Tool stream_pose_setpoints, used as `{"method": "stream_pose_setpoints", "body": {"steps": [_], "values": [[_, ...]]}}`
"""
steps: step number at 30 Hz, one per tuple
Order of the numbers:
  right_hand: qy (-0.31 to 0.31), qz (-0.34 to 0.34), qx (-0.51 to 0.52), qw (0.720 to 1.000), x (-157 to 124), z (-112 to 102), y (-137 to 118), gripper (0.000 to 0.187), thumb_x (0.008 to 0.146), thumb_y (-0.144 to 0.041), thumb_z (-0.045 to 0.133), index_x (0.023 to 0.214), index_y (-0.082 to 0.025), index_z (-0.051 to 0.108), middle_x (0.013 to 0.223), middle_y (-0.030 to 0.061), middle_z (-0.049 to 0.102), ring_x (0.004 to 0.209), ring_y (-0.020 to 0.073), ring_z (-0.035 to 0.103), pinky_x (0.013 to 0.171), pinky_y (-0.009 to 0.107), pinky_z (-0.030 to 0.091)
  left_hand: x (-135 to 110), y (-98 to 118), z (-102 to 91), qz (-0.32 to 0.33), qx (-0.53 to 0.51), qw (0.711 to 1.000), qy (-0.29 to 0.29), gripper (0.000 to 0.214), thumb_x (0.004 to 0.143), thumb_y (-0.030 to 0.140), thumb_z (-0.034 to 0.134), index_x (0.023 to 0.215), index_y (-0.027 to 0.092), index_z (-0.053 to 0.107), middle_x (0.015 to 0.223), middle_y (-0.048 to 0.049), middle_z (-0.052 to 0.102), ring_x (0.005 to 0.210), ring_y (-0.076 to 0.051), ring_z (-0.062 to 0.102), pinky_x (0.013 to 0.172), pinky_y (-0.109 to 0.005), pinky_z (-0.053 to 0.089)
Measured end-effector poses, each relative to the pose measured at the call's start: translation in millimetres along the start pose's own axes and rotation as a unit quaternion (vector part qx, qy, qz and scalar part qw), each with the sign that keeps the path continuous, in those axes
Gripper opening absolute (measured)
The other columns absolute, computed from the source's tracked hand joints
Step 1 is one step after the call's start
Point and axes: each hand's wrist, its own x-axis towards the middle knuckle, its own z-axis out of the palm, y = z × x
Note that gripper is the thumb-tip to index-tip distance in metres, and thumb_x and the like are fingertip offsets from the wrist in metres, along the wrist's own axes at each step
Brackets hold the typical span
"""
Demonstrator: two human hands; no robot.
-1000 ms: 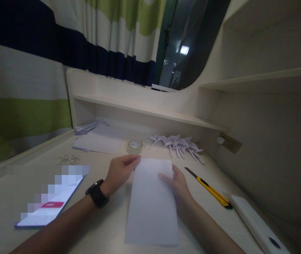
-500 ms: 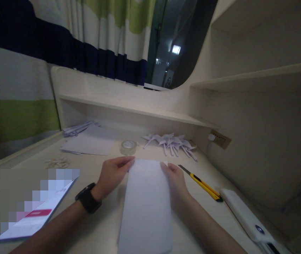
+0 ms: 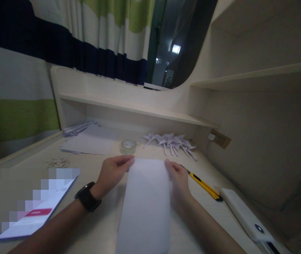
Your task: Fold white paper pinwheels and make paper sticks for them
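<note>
A long white sheet of paper (image 3: 145,204), which looks folded lengthwise, stretches toward me between my hands. My left hand (image 3: 115,174), below a black wristwatch, pinches its far left corner between thumb and fingers. At the far right corner, my right hand (image 3: 178,176) grips the paper's edge the same way. Just beyond the paper stands a roll of clear tape (image 3: 128,146). To the right of my right hand lies a yellow utility knife (image 3: 204,186), its blade end partly behind the hand.
White paper pinwheels (image 3: 173,142) lie at the back right, and paper sheets (image 3: 91,140) at the back left. Small pale pieces (image 3: 57,162) sit near a partly blurred tablet or sheet (image 3: 44,215). A white elongated device (image 3: 248,215) rests at right; a wall socket (image 3: 220,139) holds a plug.
My right hand has shifted slightly right, its thumb moving from the paper's top surface to its corner. My left hand stays nearly still.
</note>
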Motion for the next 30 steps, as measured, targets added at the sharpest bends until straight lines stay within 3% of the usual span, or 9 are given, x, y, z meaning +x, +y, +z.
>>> {"method": "stream_pose_setpoints", "body": {"steps": [4, 11, 18, 23, 30], "values": [[-0.067, 0.032, -0.017, 0.997, -1, 0, -2, 0.044, 0.071, -0.057, 0.066, 0.062, -0.014, 0.062, 0.051, -0.0017, 0.051, 0.044, 0.0084, 0.036, 0.044, 0.022, 0.025, 4, -2, -3.3, -0.008, -0.001, 1.000, 0.013, 0.023, 0.072, 0.032, 0.069, 0.085, 0.014, 0.075, 0.083, -0.0059, 0.075, 0.069, -0.020, 0.071, 0.062, -0.029, 0.059], [-0.034, -0.016, -0.058, 0.998, -3, 2, -8, 0.045, 0.068, -0.052, 0.070, 0.048, -0.017, 0.050, 0.044, -0.0055, 0.037, 0.043, 0.0076, 0.028, 0.043, 0.023, 0.021, 7, 2, -5.4, -0.011, -0.012, 1.000, 0.011, 0.021, 0.069, 0.030, 0.071, 0.082, 0.015, 0.075, 0.078, -0.0055, 0.075, 0.065, -0.021, 0.070, 0.059, -0.030, 0.060], [-0.047, 0.028, -0.013, 0.998, -1, -1, 3, 0.045, 0.068, -0.059, 0.067, 0.058, -0.015, 0.060, 0.051, 0.0000, 0.052, 0.044, 0.0098, 0.038, 0.043, 0.023, 0.025, 6, 1, -4.7, 0.008, 0.005, 1.000, 0.007, 0.021, 0.073, 0.027, 0.067, 0.090, 0.015, 0.074, 0.078, -0.0048, 0.075, 0.065, -0.018, 0.070, 0.058, -0.026, 0.058], [-0.033, 0.010, -0.010, 0.999, -1, -1, 4, 0.044, 0.064, -0.059, 0.070, 0.057, -0.017, 0.062, 0.046, -0.0001, 0.051, 0.045, 0.0127, 0.042, 0.043, 0.025, 0.028, 7, -2, -4.4, 0.019, 0.007, 1.000, -0.001, 0.015, 0.074, 0.028, 0.067, 0.081, 0.016, 0.075, 0.077, -0.0048, 0.075, 0.064, -0.016, 0.069, 0.056, -0.024, 0.057], [-0.047, 0.015, 0.013, 0.999, -2, -1, 0, 0.041, 0.065, -0.057, 0.071, 0.058, -0.017, 0.063, 0.049, 0.0006, 0.055, 0.048, 0.0145, 0.048, 0.045, 0.026, 0.033, 8, -5, -5.2, 0.026, 0.016, 1.000, 0.006, 0.020, 0.075, 0.029, 0.066, 0.087, 0.016, 0.075, 0.081, -0.0048, 0.075, 0.065, -0.016, 0.069, 0.059, -0.024, 0.057]]}}
